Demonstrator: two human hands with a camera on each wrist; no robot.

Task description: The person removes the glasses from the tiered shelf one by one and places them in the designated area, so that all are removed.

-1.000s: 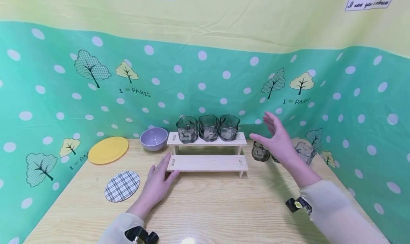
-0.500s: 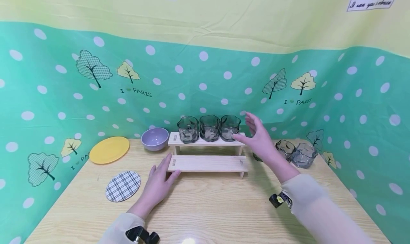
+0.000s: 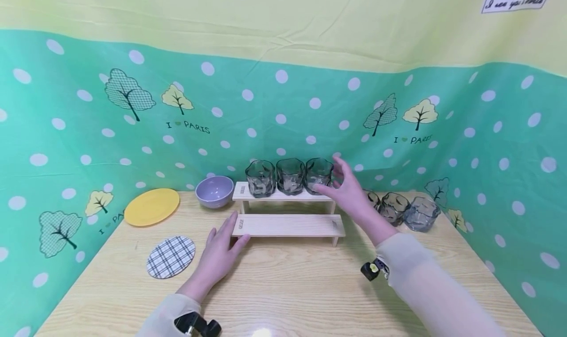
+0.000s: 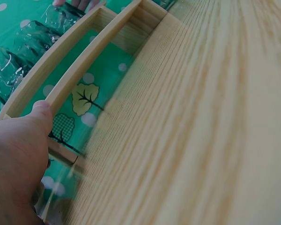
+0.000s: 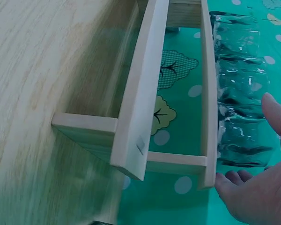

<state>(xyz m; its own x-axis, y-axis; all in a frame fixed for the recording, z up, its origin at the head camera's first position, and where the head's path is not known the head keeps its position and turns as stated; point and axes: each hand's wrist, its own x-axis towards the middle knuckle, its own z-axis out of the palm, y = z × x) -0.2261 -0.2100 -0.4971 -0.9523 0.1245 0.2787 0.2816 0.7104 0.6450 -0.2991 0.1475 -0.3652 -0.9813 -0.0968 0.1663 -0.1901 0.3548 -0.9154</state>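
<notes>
A two-tier wooden shelf (image 3: 288, 225) stands on the table, with three dark, wavy drinking glasses in a row on its upper tier: a left glass (image 3: 260, 179), a middle glass (image 3: 290, 176) and a right glass (image 3: 319, 175). My right hand (image 3: 351, 192) is at the right glass, thumb in front of it and fingers at its far right side. In the right wrist view a gap shows between palm and glass. My left hand (image 3: 217, 251) rests against the left end of the lower tier, fingers straight, thumb (image 4: 41, 110) touching its front edge.
Right of the shelf stand more glasses: one partly hidden behind my wrist, a dark glass (image 3: 394, 208) and a clearer glass (image 3: 421, 214). On the left are a purple bowl (image 3: 214, 192), a yellow plate (image 3: 151, 207) and a checked round mat (image 3: 170, 257). A patterned cloth (image 3: 283, 110) hangs behind.
My right hand has moved left from above the glasses at the right to the right glass on the upper tier. The left hand and the shelf have stayed in place.
</notes>
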